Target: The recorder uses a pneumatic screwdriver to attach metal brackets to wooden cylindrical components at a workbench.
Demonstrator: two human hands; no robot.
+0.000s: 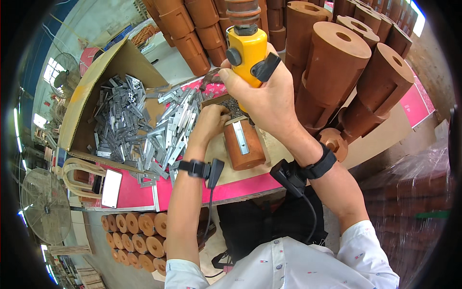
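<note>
Basically mid-job: one metal plate [241,137] lies lengthwise on the brown cylinder [248,153], which rests on its side near the bench's front edge. Plate placement looks done; fastening I'd judge unfinished or unconfirmed, since screw heads are too small to tell. Plenty of stock left: more plates heaped in the cardboard box [72,120] at 10 o'clock from the cylinder, plus a loose plate pile [178,135] spilling toward its 9 to 10. Upright cylinders [337,53] crowd 1 to 2 o'clock, and more are stacked below the bench [144,224] at 8; can't tell which carry plates.

Right hand [267,98] is wrapped round a yellow power driver [252,48], held at 12 o'clock; its lower end is mostly hidden by the hand, contact with the plate unclear. Left hand [211,120] has fingers curled at the cylinder's 11, by the screw tray [235,106]; can't tell whether it pinches anything.

Room: tight at 12 (tray) and 9 to 10 (plates). Board [274,151] shows bare just off the cylinder's 3, but upright stock closes in at 2. At 6, a narrow pink strip [231,188], then the bench edge.
</note>
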